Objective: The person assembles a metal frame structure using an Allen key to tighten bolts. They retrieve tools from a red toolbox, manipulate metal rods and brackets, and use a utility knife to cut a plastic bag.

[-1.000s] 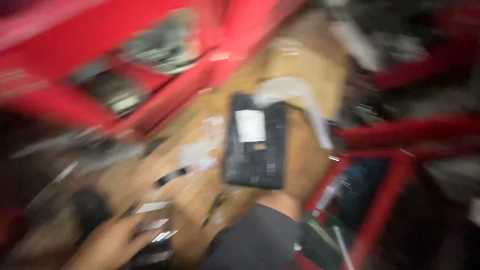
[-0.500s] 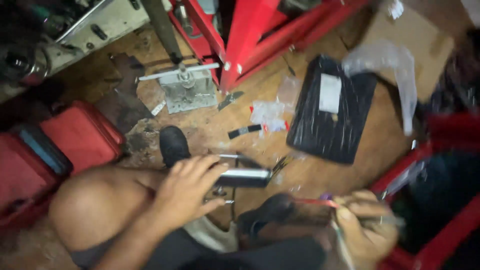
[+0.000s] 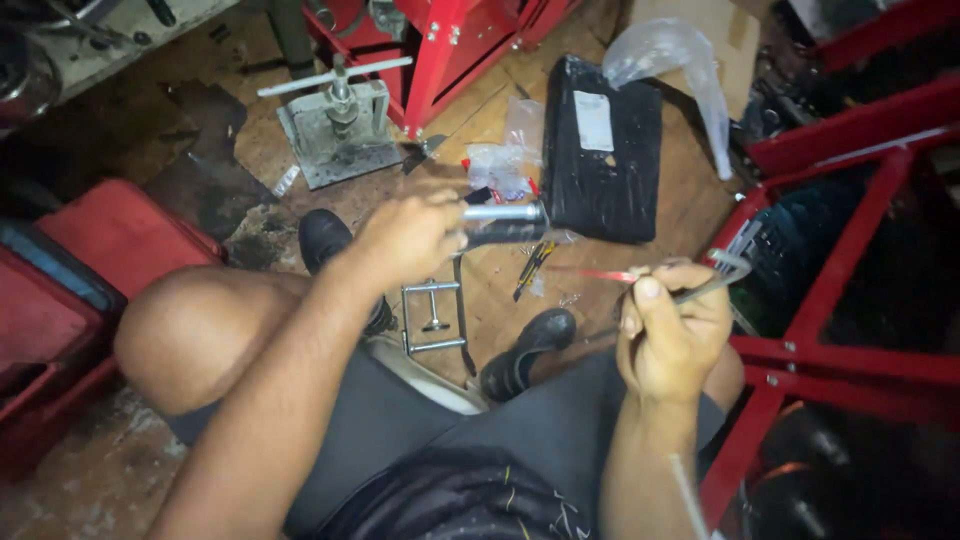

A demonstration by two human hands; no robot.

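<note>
Above the wooden floor [image 3: 500,300], a dark cylindrical handle with a metal end [image 3: 505,224] sits gripped in the left hand [image 3: 410,235]. Just right of it, the right hand [image 3: 670,330] is closed around a thin metal tool [image 3: 715,280]. Between them lies a small clamp [image 3: 435,315]. Farther back rest a black case [image 3: 605,150] and a metal press [image 3: 340,120].

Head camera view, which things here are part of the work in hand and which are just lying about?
In hand:
- left hand grips a dark cylinder with a metal end
- right hand holds a thin metal tool

Lying about:
- black flat case
- small metal press
- clear plastic bag
- metal clamp frame
</note>
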